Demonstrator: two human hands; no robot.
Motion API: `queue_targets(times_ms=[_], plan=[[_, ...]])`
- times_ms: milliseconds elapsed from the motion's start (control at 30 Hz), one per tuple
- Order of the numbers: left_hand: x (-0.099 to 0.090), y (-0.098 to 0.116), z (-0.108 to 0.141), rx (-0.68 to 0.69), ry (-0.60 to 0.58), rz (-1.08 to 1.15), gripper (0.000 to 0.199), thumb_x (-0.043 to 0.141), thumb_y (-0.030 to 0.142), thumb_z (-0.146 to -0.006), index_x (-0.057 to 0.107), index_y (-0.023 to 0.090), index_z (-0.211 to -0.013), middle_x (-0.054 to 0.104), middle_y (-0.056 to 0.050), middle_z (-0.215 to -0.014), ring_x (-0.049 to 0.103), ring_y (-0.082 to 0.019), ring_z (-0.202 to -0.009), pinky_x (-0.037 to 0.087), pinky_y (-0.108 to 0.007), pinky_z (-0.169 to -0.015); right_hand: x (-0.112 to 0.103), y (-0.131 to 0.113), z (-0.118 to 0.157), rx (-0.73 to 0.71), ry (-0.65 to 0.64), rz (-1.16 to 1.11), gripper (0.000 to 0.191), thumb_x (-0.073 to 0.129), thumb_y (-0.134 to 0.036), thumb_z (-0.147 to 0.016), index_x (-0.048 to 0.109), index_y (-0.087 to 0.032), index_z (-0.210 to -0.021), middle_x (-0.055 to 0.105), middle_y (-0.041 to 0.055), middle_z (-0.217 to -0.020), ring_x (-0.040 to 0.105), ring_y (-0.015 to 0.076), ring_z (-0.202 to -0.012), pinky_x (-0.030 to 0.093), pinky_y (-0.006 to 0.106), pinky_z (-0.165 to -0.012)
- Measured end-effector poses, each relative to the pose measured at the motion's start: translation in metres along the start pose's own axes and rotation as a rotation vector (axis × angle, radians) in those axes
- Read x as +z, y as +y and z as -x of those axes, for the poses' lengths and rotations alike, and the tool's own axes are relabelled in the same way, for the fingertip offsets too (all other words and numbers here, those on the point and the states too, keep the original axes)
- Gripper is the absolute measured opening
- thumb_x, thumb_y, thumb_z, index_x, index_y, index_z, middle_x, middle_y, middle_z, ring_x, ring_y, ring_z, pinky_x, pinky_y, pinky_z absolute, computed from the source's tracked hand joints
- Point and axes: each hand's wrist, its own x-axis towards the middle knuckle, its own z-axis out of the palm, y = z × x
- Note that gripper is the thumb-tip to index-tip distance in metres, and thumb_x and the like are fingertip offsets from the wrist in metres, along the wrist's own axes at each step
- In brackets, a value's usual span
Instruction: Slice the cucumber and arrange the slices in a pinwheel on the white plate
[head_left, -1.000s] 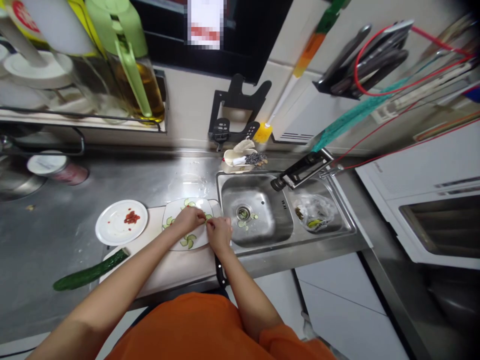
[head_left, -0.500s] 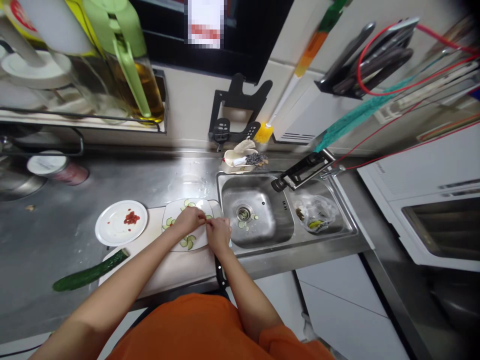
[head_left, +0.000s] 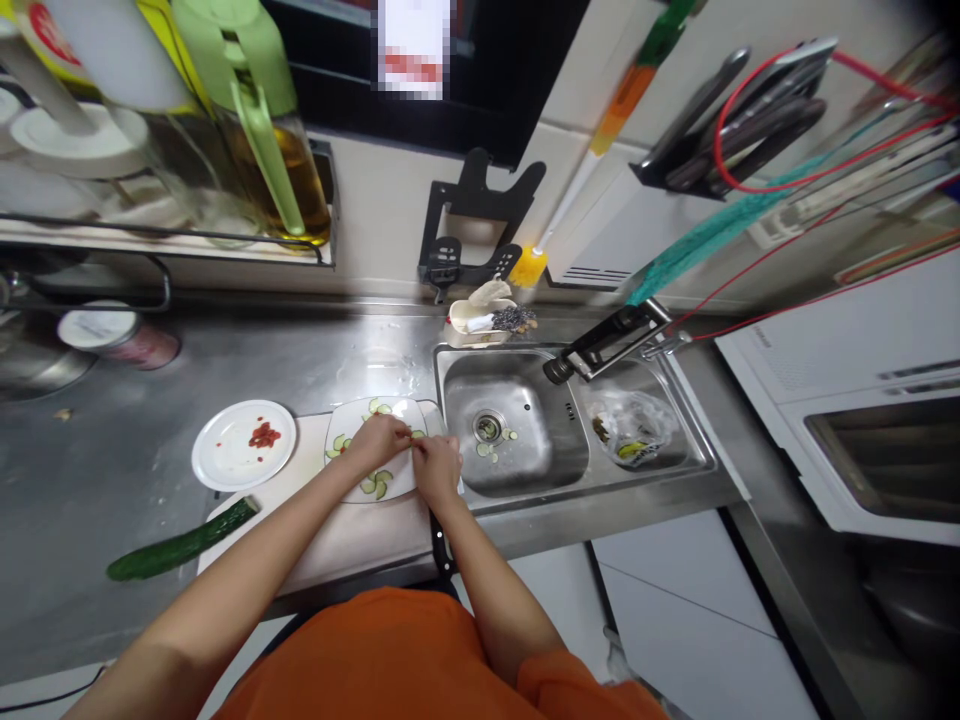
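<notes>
Over the right side of a white square plate [head_left: 348,420], my left hand [head_left: 381,440] and my right hand [head_left: 438,468] meet, fingertips pinched close together. Whatever lies between the fingertips is too small to make out. Green cucumber slices [head_left: 377,485] lie on the plate in fan-like clusters, one with a red bit at its middle. The plate rests on a pale cutting board [head_left: 352,550]. To the left, a round white plate [head_left: 217,465] holds small red pieces [head_left: 264,435]. A cut cucumber [head_left: 180,545] lies partly on the board, partly on the counter.
Right of the board is a steel double sink [head_left: 525,450] with cucumber slices near its drain. A plastic bag [head_left: 641,425] of scraps sits in the smaller basin, beneath a black faucet [head_left: 600,340]. A rack with an oil bottle [head_left: 285,180] stands at the upper left.
Both hands stay pinched at the same spot over the plate, with barely any movement. The whole view shifts very slightly.
</notes>
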Motion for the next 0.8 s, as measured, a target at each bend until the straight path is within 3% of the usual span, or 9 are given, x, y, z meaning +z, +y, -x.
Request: queue_targets(times_ms=[467,800], plan=[[-0.0002,0.0003,0.0010,-0.009,0.015,0.047,0.012,0.064,0.024,-0.073,0.075,0.022,-0.078,0.073,-0.002,-0.082,0.063,-0.018,-0.081,0.044,-0.025,-0.073,-0.0013,-0.0003,0.0020,0.012,-0.008,-0.001,0.024,0.049,-0.028,-0.090,0.070,-0.029,-0.102,0.066,0.0030,-0.100,0.046,0.0235,-0.105,0.035,0.032,-0.078],[-0.0046,0.0002,-0.0035,0.078,-0.016,0.032,0.014,0.061,0.023,-0.073,0.075,0.023,-0.077,0.072,-0.002,-0.079,0.062,-0.017,-0.078,0.045,-0.025,-0.073,-0.0029,0.0006,0.0031,0.005,-0.009,0.007,0.025,0.049,-0.028,-0.091,0.071,-0.029,-0.103,0.067,0.0035,-0.101,0.047,0.0235,-0.105,0.035,0.032,-0.077]])
